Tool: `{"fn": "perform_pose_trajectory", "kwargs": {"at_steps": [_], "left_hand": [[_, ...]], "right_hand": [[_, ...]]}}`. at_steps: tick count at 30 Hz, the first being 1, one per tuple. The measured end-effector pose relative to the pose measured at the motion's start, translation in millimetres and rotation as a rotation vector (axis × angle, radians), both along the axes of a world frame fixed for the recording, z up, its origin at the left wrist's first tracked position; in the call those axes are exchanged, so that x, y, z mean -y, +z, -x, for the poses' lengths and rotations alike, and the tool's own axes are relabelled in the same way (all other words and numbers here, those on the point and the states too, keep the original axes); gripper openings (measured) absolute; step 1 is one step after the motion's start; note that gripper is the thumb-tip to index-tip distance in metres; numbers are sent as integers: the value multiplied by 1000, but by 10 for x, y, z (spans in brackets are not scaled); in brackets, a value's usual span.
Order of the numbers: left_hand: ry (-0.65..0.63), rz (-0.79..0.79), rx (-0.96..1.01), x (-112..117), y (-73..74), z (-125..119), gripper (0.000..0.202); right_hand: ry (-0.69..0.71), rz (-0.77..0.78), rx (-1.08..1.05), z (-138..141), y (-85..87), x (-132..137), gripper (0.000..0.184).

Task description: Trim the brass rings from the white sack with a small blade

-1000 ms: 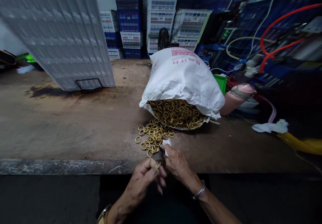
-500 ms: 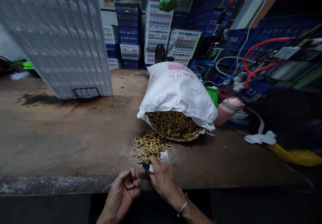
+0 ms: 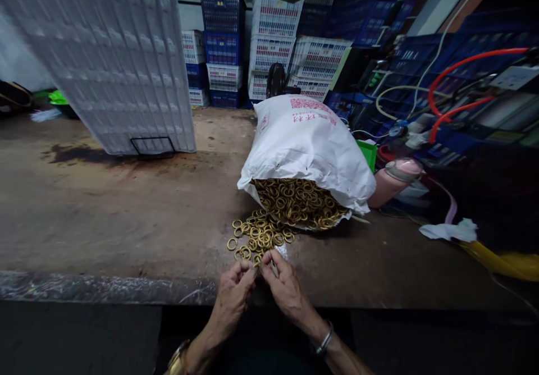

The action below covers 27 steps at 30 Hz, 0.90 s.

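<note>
A white sack (image 3: 307, 145) lies on its side on the brown workbench (image 3: 109, 218), its open mouth spilling several brass rings (image 3: 261, 234) toward me. My left hand (image 3: 233, 296) and my right hand (image 3: 284, 288) meet at the bench's front edge, just below the spilled rings. Both are closed in a pinch with fingertips together. The right hand pinches a small dark thing with a pale tip that I cannot name. What the left fingers hold is hidden. A bracelet is on my right wrist and a watch on my left.
A tall white plastic crate (image 3: 109, 55) leans at the back left. Stacked blue and white crates (image 3: 261, 38) stand behind the bench. A pink bottle (image 3: 396, 175), a green box (image 3: 368, 150), red and yellow hoses (image 3: 458, 77) and a white rag (image 3: 450, 230) crowd the right.
My left hand, which held a brass ring apart half a second ago, has come back against the right hand near the spilled rings. The view has shifted slightly.
</note>
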<state>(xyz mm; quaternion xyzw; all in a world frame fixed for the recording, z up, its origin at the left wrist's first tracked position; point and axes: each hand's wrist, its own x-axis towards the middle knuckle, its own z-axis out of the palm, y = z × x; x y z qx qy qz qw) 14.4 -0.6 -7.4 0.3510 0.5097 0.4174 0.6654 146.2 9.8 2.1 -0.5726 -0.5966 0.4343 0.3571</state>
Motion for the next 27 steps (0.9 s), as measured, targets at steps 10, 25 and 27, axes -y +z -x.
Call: {"fn": "perform_pose_trajectory", "kwargs": {"at_steps": [10,25,27], "left_hand": [[-162,24,42,38,28,16,36],[-92,-3,63,39,35,-25,42],[-89,-26,64,37,32,-28,42]], "right_hand": [[24,37,-74,4,-39,-43,19],[263,-99,503,-69,-116,119,28],[272,-102,526,-61,-108,116,29]]}}
